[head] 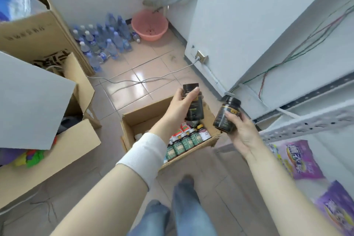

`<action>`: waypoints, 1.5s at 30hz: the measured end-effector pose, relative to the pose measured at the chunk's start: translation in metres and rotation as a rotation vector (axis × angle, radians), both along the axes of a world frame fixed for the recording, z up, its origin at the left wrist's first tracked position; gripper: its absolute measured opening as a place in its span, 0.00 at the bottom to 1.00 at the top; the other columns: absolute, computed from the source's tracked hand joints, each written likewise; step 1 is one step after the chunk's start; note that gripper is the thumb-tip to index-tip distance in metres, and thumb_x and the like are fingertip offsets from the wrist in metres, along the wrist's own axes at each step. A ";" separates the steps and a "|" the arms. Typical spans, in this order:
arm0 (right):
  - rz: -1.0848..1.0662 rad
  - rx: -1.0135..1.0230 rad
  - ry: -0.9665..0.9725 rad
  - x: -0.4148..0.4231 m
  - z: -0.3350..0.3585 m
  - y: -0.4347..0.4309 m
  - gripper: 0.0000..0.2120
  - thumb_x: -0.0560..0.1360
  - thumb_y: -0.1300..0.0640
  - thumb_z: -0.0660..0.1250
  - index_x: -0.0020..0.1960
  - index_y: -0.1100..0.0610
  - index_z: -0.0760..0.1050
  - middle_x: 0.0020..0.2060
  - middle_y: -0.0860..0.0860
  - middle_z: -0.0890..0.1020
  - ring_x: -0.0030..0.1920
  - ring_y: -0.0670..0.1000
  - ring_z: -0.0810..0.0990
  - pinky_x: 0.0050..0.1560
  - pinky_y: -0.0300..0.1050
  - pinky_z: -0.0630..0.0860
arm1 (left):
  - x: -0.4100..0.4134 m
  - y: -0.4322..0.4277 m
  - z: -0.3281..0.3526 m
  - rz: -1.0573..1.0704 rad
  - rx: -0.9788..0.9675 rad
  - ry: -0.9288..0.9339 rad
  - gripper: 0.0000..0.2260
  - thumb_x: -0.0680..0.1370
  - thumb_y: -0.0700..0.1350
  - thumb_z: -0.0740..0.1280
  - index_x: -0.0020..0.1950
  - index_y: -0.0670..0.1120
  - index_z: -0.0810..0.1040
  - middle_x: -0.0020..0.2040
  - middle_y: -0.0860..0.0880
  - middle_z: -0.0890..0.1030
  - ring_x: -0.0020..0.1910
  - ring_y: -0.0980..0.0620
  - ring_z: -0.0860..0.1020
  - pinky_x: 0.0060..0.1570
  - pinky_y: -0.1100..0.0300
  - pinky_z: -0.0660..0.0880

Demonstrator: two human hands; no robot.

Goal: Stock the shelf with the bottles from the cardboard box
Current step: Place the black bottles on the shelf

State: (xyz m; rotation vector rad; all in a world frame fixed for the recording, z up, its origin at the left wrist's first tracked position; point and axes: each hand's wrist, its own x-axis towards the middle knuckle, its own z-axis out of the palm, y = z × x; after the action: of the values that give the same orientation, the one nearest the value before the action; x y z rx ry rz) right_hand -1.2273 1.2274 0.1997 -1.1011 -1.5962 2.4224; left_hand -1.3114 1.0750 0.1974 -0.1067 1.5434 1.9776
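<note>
- The left hand [180, 107] grasps one dark pill bottle [195, 109] by its side, thumb near the cap, directly above the cardboard box [138, 115]. If that loose side grip slips, the bottle would likely drop onto the packed bottles below and knock them over.
- The right hand [241, 134] grasps a second dark pill bottle [220, 122], tilted, just right of the box and short of the metal shelf [306, 122]. The perforated rail juts out between hand and shelf board, so a bottle carried in tilted could clip it.
- With both hands full, neither is free to steady a bottle set down badly.
- Two purple packets [298, 159] lie on the shelf board right of the box. A bottle stood on one rather than on bare board would probably topple.
- A grey cable [134, 80] crosses the tiles beyond the box: a trip risk if the person steps forward.
- Counts:
  - two dark bottles, one per hand
  - one box being emptied
  - a row of about five green-labelled bottles [182, 142] in the box
  - a few other bottles behind that row, too crowded to count exactly
</note>
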 end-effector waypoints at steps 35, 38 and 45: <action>-0.628 0.562 0.422 0.651 0.346 0.296 0.10 0.75 0.61 0.63 0.56 0.59 0.75 0.47 0.51 0.83 0.45 0.46 0.83 0.45 0.40 0.81 | 0.556 0.456 0.374 -0.898 0.356 0.613 0.08 0.78 0.53 0.64 0.49 0.49 0.73 0.50 0.46 0.81 0.48 0.48 0.79 0.53 0.50 0.77; -0.601 0.634 0.350 0.650 0.355 0.339 0.15 0.71 0.57 0.67 0.57 0.59 0.76 0.55 0.56 0.81 0.54 0.53 0.81 0.57 0.48 0.77 | 0.552 0.506 0.380 -0.923 0.337 0.662 0.08 0.78 0.53 0.64 0.49 0.49 0.74 0.54 0.44 0.81 0.51 0.48 0.78 0.57 0.48 0.75; -0.516 0.770 0.173 0.620 0.379 0.457 0.18 0.70 0.60 0.70 0.58 0.55 0.72 0.53 0.54 0.81 0.55 0.53 0.80 0.56 0.46 0.77 | 0.517 0.638 0.391 -1.019 0.247 0.870 0.14 0.76 0.54 0.67 0.58 0.49 0.77 0.55 0.47 0.81 0.56 0.49 0.79 0.62 0.54 0.73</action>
State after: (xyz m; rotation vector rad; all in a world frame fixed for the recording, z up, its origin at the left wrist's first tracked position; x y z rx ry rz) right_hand -0.6077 1.6848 0.5790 -0.9465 -1.6758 1.3477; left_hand -0.7941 1.7135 0.5883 1.4943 1.3180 1.3346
